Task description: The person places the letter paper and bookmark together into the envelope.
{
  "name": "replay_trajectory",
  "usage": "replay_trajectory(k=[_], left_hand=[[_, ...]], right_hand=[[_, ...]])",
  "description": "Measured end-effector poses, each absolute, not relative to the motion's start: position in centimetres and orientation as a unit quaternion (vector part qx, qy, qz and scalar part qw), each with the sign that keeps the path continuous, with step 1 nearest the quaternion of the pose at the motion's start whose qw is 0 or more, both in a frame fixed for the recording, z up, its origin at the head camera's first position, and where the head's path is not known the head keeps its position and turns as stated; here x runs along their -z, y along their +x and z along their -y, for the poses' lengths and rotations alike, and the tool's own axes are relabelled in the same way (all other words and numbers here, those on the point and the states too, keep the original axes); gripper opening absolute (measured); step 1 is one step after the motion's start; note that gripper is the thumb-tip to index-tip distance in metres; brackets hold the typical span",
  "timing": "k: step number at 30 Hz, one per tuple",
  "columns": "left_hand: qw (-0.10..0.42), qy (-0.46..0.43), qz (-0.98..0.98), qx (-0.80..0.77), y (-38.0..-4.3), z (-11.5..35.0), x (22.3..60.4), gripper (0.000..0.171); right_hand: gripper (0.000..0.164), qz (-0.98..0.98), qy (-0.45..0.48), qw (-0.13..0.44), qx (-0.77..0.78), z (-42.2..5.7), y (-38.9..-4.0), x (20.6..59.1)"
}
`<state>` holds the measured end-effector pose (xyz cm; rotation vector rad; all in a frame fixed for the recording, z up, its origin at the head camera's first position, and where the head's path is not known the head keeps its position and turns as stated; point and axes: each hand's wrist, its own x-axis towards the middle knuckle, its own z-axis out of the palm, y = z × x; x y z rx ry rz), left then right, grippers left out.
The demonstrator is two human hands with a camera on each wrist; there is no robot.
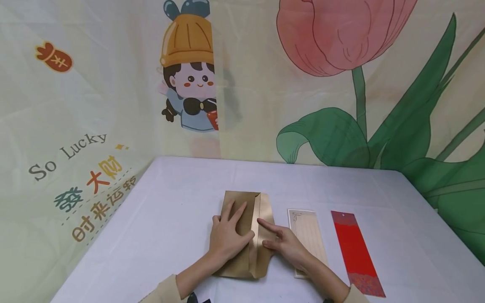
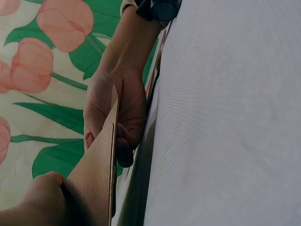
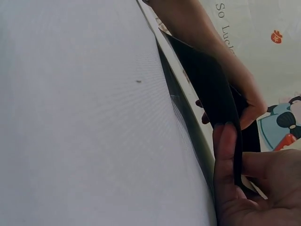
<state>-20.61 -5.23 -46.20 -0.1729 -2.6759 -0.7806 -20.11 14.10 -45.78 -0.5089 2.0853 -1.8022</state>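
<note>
A brown kraft paper envelope [image 1: 236, 269] lies on the table in the middle of the head view, a lengthwise fold along its right part. My left hand [image 1: 229, 237] rests on its left panel with the fingers spread, thumb reaching to the fold. At the right panel, my right hand [image 1: 289, 248] has the index finger stretched over the paper and the thumb lower near the edge. In the right wrist view, this hand [image 3: 249, 193] pinches the raised panel [image 3: 202, 80] between thumb and fingers. The left wrist view shows the panel [image 2: 96, 174] standing on edge, partly hiding my right fingers.
Right of the envelope lies a cream lined card [image 1: 305, 229] with a corner ornament, partly under my right forearm. Farther right is a long red strip [image 1: 356, 248] with patterned ends. A white cloth covers the table [image 1: 132, 235]; printed curtains [image 1: 250, 105] hang behind.
</note>
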Motion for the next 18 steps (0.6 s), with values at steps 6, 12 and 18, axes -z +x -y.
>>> replay_trajectory(k=[6, 12, 18], left_hand=[[0.188, -0.056, 0.942, 0.274, -20.7, 5.5, 46.1, 0.068], [0.191, -0.054, 0.947, 0.253, -20.9, 5.7, 46.4, 0.066], [0.191, -0.059, 0.946, 0.253, -20.7, 5.7, 46.5, 0.062]], right_hand=[[0.061, -0.762, -0.182, 0.136, 0.606, -13.7, -20.2, 45.6], [0.057, -0.839, -0.135, 0.047, 0.525, -13.5, -19.5, 44.8], [0.055, -0.909, -0.082, -0.104, 0.396, -16.0, -18.5, 43.3]])
